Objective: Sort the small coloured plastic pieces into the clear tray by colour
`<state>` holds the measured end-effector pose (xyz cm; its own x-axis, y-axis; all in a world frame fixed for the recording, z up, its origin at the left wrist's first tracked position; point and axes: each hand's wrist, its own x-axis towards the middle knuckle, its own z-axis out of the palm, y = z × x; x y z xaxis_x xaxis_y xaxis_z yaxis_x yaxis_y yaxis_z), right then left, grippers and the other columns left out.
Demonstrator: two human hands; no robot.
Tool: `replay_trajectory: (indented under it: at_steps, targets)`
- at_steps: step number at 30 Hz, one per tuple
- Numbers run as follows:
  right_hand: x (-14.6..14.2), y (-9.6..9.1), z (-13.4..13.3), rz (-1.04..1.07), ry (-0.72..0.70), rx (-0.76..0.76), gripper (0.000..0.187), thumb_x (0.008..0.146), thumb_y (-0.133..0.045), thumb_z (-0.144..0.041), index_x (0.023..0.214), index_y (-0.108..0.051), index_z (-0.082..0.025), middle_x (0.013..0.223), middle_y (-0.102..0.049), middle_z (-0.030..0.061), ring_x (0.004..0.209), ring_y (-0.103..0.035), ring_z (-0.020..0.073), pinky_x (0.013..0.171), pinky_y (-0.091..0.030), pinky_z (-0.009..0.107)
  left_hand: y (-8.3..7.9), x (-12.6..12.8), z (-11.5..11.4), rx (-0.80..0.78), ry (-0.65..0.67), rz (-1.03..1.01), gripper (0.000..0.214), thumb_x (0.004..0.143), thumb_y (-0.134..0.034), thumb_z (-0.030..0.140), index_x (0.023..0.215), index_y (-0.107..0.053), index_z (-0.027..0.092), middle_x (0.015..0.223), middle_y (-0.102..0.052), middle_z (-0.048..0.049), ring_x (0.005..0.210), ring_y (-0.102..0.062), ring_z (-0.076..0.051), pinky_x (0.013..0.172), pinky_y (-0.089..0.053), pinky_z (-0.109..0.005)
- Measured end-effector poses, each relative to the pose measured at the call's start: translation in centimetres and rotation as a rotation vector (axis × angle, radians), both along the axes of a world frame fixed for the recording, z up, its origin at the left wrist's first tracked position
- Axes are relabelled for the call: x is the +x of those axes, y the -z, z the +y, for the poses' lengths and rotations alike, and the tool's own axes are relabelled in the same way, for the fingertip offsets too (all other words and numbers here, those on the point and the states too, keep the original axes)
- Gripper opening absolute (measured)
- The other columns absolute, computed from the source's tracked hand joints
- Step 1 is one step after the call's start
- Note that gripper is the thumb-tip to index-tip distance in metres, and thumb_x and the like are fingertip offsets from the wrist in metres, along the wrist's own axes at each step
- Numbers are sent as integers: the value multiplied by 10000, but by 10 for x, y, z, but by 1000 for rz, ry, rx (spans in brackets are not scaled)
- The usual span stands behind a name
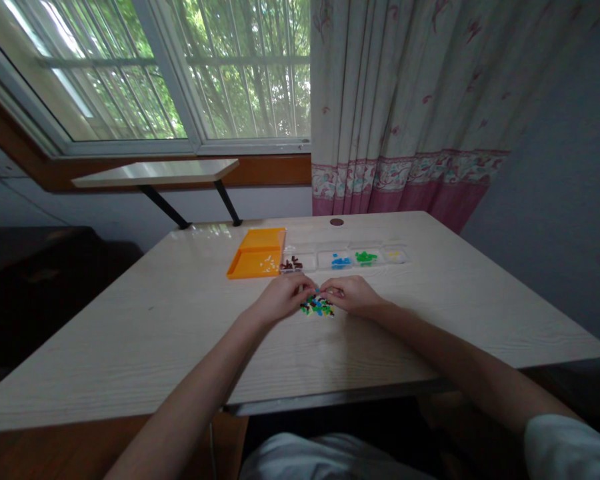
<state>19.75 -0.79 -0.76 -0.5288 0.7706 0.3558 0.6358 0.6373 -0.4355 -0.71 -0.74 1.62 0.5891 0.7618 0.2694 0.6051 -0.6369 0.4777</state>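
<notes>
My left hand [281,298] and my right hand [354,294] rest side by side on the pale wooden table [155,333], fingers curled inward at the far edge of a small pile of mixed coloured beads [317,307]. Both hands look closed in a pinch, and whatever the fingertips grip is too small to make out. Just beyond the hands lies a clear compartment tray [347,258] holding sorted brown pieces [291,264], blue pieces [339,261], green pieces [365,257] and yellow pieces [394,253] in separate cells.
An orange lid or box [257,253] lies open to the left of the clear tray. A brown disc [337,221] sits at the table's far edge. Behind are a window [180,73], a narrow shelf [155,172] and a patterned curtain [410,100]. A dark cabinet [35,280] stands left.
</notes>
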Motion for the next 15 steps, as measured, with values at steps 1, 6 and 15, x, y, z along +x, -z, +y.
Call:
replay_trajectory:
  at_steps: [1, 6, 15]
  targets:
    - [-1, 0, 0, 10, -2, -3, 181, 784, -562, -318, 886, -672, -216, 609, -613, -19, 546, -515, 79, 547, -332, 169, 1, 0, 0, 1, 0, -14, 215, 824, -491, 291, 857, -644, 144, 721, -603, -30, 647, -507, -104, 600, -370, -196]
    - [-4, -2, -2, 43, 27, -6, 160, 777, -572, -303, 850, -674, -204, 545, -570, -34, 495, -468, 66, 511, -300, 166, 3, 1, 1, 0, 6, -48, 205, 819, -503, 291, 843, -645, 145, 690, -581, -19, 628, -492, -99, 582, -362, -192]
    - [-5, 1, -1, 71, 2, 46, 144, 773, -563, -271, 836, -660, -186, 552, -534, -34, 515, -461, 69, 513, -295, 171, 1, 3, 0, -30, 19, -60, 206, 814, -497, 278, 848, -648, 141, 713, -588, -29, 635, -488, -98, 579, -361, -190]
